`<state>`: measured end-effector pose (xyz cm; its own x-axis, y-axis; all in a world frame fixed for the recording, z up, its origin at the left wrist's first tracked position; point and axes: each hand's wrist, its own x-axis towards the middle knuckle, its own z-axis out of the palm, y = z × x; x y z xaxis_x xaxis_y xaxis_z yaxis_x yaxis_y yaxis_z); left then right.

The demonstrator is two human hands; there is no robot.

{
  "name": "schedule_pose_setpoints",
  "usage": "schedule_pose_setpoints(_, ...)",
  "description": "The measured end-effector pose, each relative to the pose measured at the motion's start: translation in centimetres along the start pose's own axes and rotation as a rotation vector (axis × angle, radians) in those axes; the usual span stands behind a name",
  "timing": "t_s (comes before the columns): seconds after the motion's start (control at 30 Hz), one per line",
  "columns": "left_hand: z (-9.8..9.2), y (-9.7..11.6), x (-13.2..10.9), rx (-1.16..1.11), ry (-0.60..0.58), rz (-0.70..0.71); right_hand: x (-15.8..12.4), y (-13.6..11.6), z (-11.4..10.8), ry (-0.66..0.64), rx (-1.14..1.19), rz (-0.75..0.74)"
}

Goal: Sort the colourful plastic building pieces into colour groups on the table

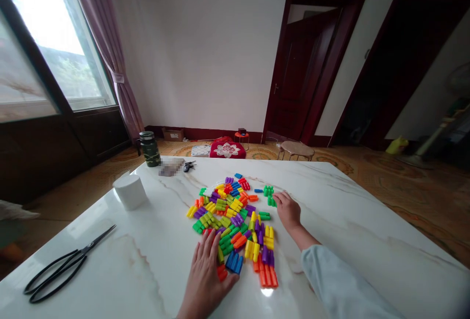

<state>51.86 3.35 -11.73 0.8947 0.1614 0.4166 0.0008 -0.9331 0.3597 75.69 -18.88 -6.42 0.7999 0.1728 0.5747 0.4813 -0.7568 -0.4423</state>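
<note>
Small ribbed plastic building blocks in many colours lie in a loose pile [220, 206] on the white table. My left hand [207, 272] rests at the near left edge of the pile, thumb and fingers apart. Under and between its fingers sit an orange block [222, 273] and, by the thumb, a blue block [234, 262]. Right of the pile, my right hand [289, 209] has its fingertips closed at a green block [271, 201]. Another green block [268, 190] stands just beyond, apparently touching it. Orange blocks [268, 276] lie at the pile's near right end.
On the left of the marble-patterned table [348, 221] are black-handled scissors [73, 265], a white paper roll [130, 192] and a camouflage flask [150, 149]. Keys [189, 166] lie near the far edge. A round stool [296, 149] stands beyond the table.
</note>
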Motion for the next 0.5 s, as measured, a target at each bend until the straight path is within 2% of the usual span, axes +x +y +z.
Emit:
schedule_pose_setpoints(0.07,0.2,-0.1,0.0,0.003,-0.002,-0.007,-0.6,2.5,0.0,-0.016,-0.031,0.033)
schedule_pose_setpoints(0.17,0.2,-0.1,0.1,0.010,0.000,-0.011,-1.8,4.3,0.5,-0.041,0.004,0.031)
schedule_pose_setpoints(0.33,0.0,-0.1,0.1,0.025,-0.015,-0.006,-3.3,5.4,1.2,0.009,0.098,0.113)
schedule_pose_setpoints(0.5,0.0,-0.2,0.1,0.039,-0.018,-0.005,-2.8,6.1,2.3,-0.022,0.236,0.127)
